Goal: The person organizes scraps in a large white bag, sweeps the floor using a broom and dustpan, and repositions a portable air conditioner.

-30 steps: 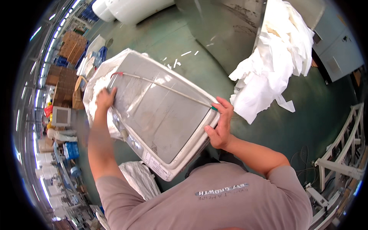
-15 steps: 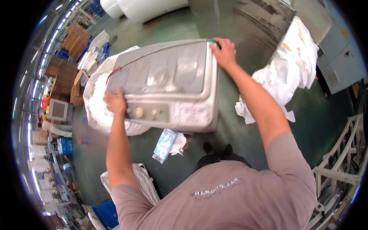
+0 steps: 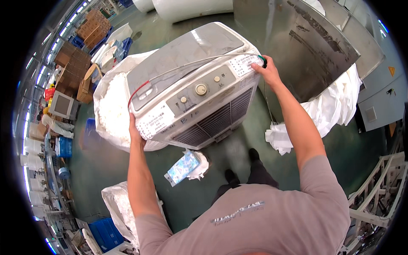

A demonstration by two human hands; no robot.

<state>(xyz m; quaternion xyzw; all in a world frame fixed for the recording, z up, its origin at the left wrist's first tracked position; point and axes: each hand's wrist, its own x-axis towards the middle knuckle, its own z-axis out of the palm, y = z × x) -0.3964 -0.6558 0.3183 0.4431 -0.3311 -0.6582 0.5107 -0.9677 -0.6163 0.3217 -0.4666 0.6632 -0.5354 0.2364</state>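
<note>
Between my two hands is a boxy grey-white air cooler with dials, paper labels and a slatted grille on its front. My left hand grips its near left corner beside one label. At its right corner my right hand is closed on the casing, thumb on top next to the other label. A grey cord with a red stretch at the left runs across the lid to a green piece by my right hand. The cooler's underside is hidden.
A large white sack of white material stands behind the cooler's left side. A blue-patterned packet lies near my feet. A metal panel and white sheeting are to the right; another white sack is at lower left.
The air cooler has turned counter-clockwise, so its front grille now shows and its right end sits farther away than its left. Both my hands have shifted rightward and nearer, still gripping it.
</note>
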